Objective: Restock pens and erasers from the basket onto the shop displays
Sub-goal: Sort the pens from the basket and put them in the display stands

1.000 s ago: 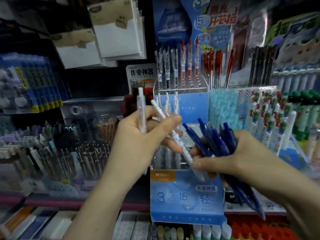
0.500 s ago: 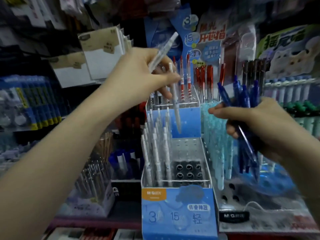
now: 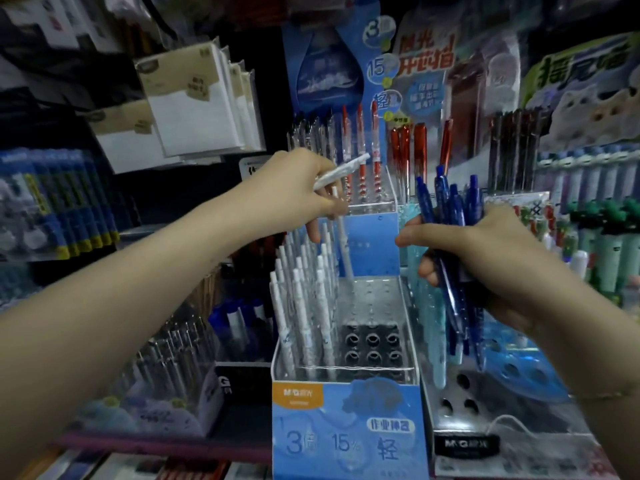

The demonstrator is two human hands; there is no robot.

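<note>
Shop shelving packed with stationery fills the single head-camera view, dim and crowded, with hanging notepads at upper left and racks of pens on every side. At centre stands a blue pen display (image 3: 346,427), its clear tray drilled with sockets; white pens (image 3: 304,299) stand upright in the left columns while the right-hand sockets are bare. The left hand (image 3: 304,188) reaches over the tray from the left, fingers curled around two white pens: one held pen (image 3: 341,171) lies slantwise across the top of the fingers, and a second, lowering pen (image 3: 344,251) is pinched near its top and hangs tip-down, its point close to a socket at the back of the tray. The right hand (image 3: 485,258) waits just right of the display, fingers wrapped around a bundle of blue pens (image 3: 450,216), held roughly upright. No basket is visible. The likely risks: the hanging pen could miss its socket and knock its standing neighbours askew, since they crowd close beside it, or the spare pen could slip from the loaded fingers.
</note>
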